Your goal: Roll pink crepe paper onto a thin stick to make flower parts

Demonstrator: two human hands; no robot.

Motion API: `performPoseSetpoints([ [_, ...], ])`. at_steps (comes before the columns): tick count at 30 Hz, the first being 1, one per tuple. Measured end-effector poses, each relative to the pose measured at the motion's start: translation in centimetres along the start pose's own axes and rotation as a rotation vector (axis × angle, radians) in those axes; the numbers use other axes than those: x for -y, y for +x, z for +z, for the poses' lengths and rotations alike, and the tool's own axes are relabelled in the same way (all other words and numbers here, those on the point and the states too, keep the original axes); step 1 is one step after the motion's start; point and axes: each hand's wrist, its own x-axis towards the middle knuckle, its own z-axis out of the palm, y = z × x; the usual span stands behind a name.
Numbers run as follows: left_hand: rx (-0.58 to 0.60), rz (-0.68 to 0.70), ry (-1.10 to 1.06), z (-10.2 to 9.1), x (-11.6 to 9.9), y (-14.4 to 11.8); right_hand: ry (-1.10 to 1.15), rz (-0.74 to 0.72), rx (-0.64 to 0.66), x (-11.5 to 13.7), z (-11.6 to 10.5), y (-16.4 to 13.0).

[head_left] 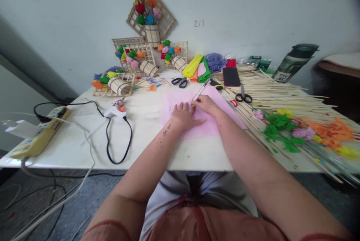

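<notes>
A pink paper sheet (210, 124) lies flat on the white table (146, 147) in front of me. My left hand (184, 115) rests palm down on the sheet, fingers spread. Just right of it, my right hand (205, 103) grips a white pen (200, 93) with its tip on the paper near my left fingertips.
A glue gun (115, 110) with a black cord and a power strip (39, 136) lie at the left. Paper-flower stick crafts (132, 68) stand at the back. Black scissors (243, 97), a red phone (231, 76), bamboo sticks (278, 93) and flower stems (303, 132) fill the right.
</notes>
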Motion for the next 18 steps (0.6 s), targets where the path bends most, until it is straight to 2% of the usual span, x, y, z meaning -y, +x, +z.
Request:
performPoseSetpoints([
  [18,0.005,-0.005,-0.034,0.25,-0.37,0.00,-0.086,-0.025,0.033,0.31,-0.08,0.06],
])
